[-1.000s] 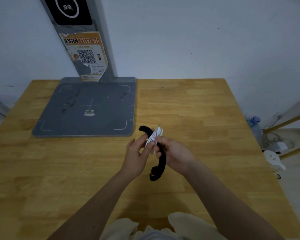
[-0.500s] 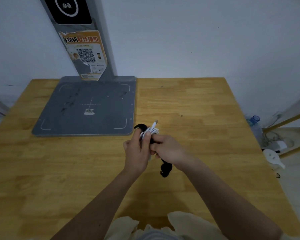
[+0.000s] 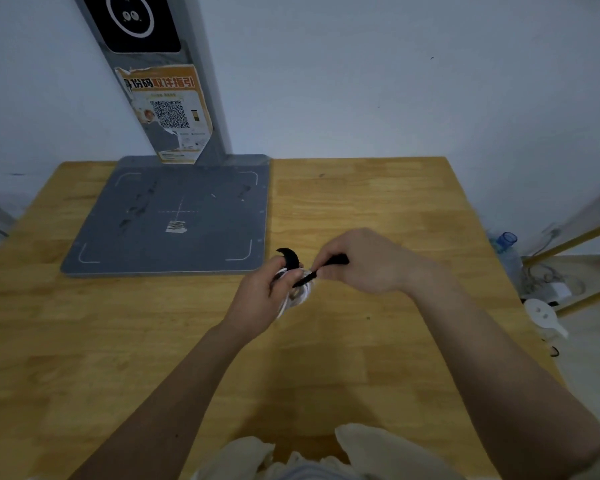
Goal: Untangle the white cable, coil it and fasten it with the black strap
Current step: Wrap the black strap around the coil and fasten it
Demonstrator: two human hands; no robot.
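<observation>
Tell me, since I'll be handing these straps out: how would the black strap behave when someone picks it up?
Probably floppy: the black strap bends around the white cable and curls past the left hand. Likely light, since the right hand pulls it by a fingertip pinch. It seems unlikely to roll.

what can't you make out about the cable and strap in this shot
- Cable, head view: most of the coil is hidden behind the left hand; loop count and plugs cannot be told.
- Strap, head view: its middle runs behind fingers of both hands; whether it is wrapped fully round or fastened cannot be told.
- Strap end in the right hand: blurred, so its fastening surface is unreadable.
- Poster small print: too small.
</observation>
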